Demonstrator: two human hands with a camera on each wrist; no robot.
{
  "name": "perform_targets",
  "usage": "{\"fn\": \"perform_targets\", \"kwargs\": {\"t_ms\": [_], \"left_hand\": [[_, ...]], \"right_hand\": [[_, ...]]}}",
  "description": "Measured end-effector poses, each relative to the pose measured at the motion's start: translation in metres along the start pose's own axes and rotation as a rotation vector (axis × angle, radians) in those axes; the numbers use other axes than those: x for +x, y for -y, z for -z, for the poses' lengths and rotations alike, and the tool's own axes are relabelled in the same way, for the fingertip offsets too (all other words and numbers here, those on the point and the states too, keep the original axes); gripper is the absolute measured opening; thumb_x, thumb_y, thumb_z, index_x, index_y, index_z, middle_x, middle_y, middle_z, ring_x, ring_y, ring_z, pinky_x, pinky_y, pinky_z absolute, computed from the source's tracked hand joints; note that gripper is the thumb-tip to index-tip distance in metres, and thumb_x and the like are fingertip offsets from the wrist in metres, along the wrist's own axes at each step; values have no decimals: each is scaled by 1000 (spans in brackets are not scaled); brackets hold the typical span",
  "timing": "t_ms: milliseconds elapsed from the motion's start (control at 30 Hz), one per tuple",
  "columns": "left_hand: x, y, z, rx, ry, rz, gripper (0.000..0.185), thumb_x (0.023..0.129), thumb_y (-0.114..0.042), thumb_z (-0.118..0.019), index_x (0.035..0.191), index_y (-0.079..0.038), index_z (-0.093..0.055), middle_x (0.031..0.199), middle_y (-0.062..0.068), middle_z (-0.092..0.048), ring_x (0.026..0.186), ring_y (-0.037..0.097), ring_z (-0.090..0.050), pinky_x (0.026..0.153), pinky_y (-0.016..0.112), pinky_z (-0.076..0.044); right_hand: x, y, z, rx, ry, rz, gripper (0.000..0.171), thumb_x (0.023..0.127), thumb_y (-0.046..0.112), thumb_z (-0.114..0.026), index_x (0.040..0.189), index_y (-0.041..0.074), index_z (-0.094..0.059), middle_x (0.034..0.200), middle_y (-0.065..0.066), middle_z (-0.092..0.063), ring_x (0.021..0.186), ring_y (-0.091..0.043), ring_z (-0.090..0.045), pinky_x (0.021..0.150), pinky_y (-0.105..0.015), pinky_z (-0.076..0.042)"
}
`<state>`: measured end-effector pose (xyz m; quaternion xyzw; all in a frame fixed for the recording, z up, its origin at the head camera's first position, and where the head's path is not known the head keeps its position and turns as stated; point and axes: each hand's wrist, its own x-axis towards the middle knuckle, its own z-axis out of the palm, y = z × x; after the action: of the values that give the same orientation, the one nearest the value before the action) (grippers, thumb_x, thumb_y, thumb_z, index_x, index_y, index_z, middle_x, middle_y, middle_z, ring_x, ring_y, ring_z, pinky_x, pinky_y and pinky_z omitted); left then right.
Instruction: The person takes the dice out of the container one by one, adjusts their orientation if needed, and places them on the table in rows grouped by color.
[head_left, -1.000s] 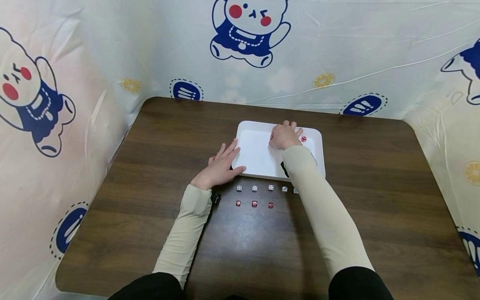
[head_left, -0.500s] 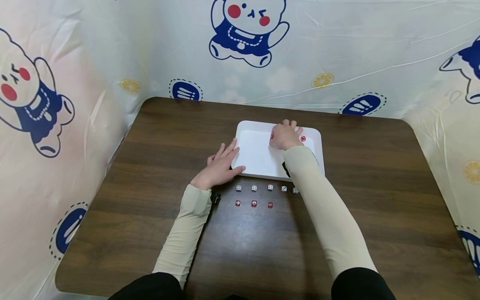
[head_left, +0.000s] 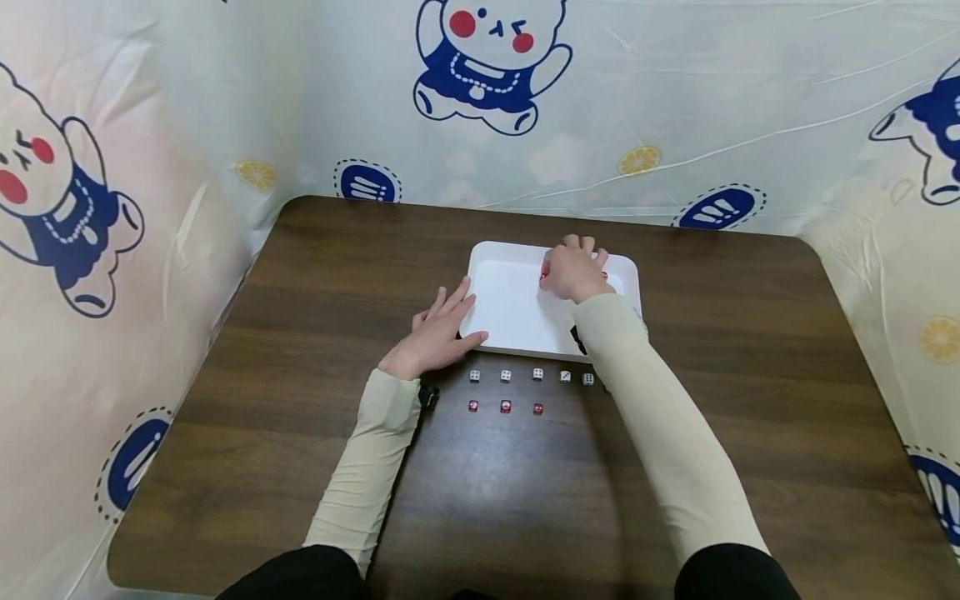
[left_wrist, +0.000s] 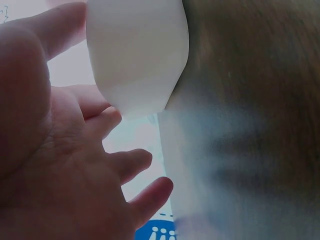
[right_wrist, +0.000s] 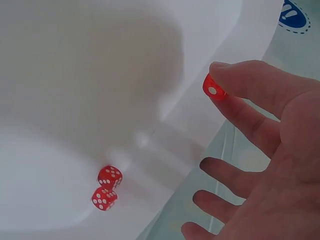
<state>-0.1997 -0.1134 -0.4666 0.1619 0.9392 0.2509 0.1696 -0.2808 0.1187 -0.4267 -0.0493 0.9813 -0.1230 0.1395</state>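
Observation:
In the right wrist view, a red die (right_wrist: 213,89) with a white pip facing out is pinched between the thumb and index finger of my right hand (head_left: 572,271). The other fingers of that hand are spread apart. Below it, two more red dice (right_wrist: 109,176) lie touching each other in the white tray (head_left: 510,300). My left hand (head_left: 435,337) rests at the tray's near left corner, its fingers spread along the left side and its thumb at the front edge. The left wrist view shows the thumb and fingertips at the rim.
In front of the tray on the brown table (head_left: 337,400), a row of white dice (head_left: 506,376) runs partly behind my right sleeve. Nearer to me lies a row of three red dice (head_left: 506,407). A printed curtain (head_left: 450,167) surrounds the table's far side.
The red die has come into sight at my right fingertips, and that hand now covers more of the dice in the tray. My left hand has stayed on the tray corner.

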Motion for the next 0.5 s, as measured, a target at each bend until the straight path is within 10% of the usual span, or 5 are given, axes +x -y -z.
{"fn": "perform_targets", "kwargs": {"t_ms": [500], "left_hand": [[0, -1, -1, -1, -12, -3, 75, 96, -49, -50, 154, -11, -22, 164, -4, 5, 151, 35, 4, 116, 62, -11]], "right_hand": [[-18, -6, 4, 26, -33, 54, 9, 87, 22, -67, 90, 15, -72, 151, -20, -32, 137, -44, -15, 107, -66, -9]]}}
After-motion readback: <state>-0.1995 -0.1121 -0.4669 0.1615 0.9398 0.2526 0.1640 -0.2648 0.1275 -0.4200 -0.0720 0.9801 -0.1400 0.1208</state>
